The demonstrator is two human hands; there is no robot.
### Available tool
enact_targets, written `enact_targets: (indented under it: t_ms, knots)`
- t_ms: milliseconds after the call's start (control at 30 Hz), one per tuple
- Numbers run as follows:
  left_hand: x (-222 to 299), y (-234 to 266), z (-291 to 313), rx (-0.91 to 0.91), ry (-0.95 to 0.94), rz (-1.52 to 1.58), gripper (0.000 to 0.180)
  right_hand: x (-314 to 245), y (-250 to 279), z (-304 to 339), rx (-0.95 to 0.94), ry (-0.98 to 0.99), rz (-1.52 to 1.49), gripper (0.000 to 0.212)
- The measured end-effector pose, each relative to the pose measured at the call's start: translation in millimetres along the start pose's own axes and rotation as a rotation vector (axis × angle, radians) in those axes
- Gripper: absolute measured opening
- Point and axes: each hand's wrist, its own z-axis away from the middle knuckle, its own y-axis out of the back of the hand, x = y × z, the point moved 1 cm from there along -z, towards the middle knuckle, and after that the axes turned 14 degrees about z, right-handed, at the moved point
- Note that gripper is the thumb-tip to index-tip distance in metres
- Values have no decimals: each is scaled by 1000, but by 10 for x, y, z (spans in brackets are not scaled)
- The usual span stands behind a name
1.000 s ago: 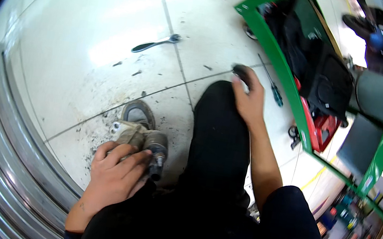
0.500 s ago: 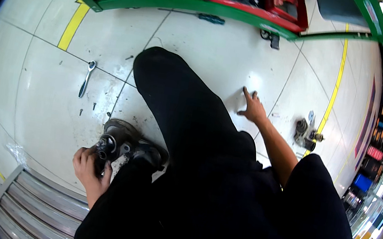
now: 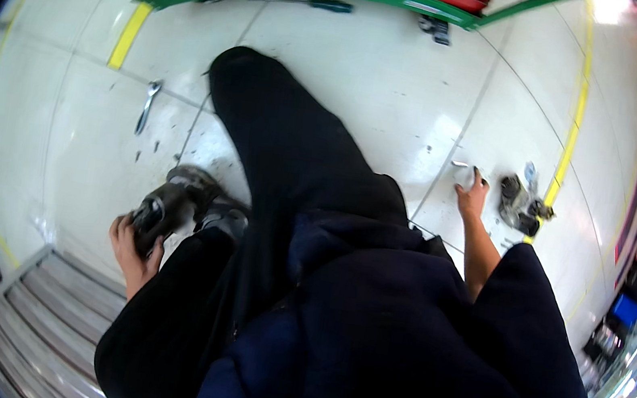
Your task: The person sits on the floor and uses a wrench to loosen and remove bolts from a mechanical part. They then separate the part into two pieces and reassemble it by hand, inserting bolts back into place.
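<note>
One probably heavy, rigid metal housing point(image 3: 161, 209) sits near left, gripped by the left hand point(image 3: 131, 256) at its graspable near end; the parted-fingered right hand point(image 3: 474, 198) is beside a metal pin point(image 3: 459, 164).

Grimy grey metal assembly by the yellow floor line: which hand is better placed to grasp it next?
Probably the right hand: it is near the assembly, while the left hand, much farther away, holds a dark cylindrical metal part.
</note>
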Motion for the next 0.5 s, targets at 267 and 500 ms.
enact_targets:
  t_ms: [267, 500]
  knots:
    - [374, 141, -22, 59, 17, -152, 50, -218, -336, -333, -22, 241, 60, 34]
    - [640, 153, 79, 98, 33, -204, 43, -685, -117, 7, -398, 310, -125, 34]
